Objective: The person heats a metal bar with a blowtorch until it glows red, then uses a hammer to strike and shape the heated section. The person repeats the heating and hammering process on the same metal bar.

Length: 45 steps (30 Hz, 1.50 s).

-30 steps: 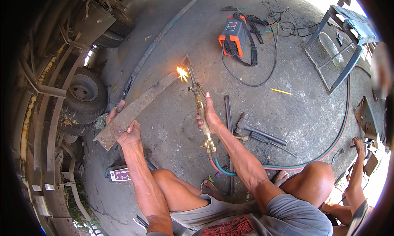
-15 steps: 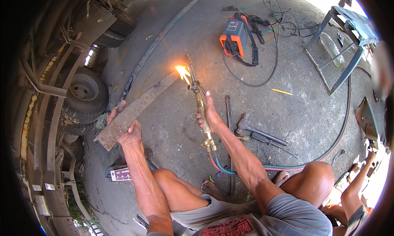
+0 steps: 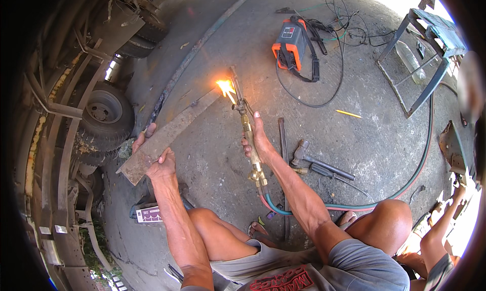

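Note:
My left hand [image 3: 161, 165] is closed around the near end of a long, rusty flat metal bar [image 3: 174, 125], with fingers showing on both its sides. The bar slants up and to the right. My right hand [image 3: 258, 139] grips a brass cutting torch [image 3: 247, 126], thumb along its side. At the torch's head a bright orange-yellow flame [image 3: 226, 86] burns against the far end of the bar; the glare hides the exact contact. From the torch's lower end run a green hose and a red hose [image 3: 349, 206], curving off to the right.
A hammer [image 3: 324, 162] and a long dark rod [image 3: 283, 144] lie right of the torch. Farther off stand an orange-and-black welding machine [image 3: 289, 45] with cables and a metal stand [image 3: 405, 63]. A truck wheel [image 3: 104, 111] and frame fill the left. Another person's arm [image 3: 438, 230] shows at right.

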Each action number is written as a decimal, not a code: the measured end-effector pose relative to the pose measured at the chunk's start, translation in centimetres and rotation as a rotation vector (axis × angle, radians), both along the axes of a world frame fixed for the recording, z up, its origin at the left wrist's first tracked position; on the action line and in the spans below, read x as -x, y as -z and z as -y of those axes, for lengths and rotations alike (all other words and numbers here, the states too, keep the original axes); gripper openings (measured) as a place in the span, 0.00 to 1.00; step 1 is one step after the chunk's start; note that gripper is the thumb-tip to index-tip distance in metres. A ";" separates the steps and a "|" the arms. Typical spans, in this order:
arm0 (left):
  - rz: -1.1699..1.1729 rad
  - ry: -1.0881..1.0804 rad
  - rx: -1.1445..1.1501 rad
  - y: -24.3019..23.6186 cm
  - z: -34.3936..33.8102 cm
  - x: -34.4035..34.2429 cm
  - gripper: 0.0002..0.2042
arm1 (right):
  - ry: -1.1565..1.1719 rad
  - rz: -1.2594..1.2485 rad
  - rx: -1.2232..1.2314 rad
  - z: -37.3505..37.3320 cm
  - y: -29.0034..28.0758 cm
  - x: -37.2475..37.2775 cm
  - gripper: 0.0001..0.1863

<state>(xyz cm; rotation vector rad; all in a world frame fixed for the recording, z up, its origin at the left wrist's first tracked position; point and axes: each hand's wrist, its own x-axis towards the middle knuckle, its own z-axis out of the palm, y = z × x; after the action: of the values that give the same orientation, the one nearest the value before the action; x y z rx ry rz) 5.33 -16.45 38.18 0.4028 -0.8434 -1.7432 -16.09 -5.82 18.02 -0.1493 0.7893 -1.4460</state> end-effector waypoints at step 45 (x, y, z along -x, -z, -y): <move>-0.004 -0.004 0.001 0.3 0.3 -0.2 0.12 | 0.001 -0.041 -0.009 -0.1 -0.5 0.0 0.47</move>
<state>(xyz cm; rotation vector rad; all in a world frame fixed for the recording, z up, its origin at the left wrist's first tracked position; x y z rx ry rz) 5.55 -16.77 37.92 0.4007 -0.8400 -1.7394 -16.14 -5.68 18.57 -0.1716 0.8294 -1.4438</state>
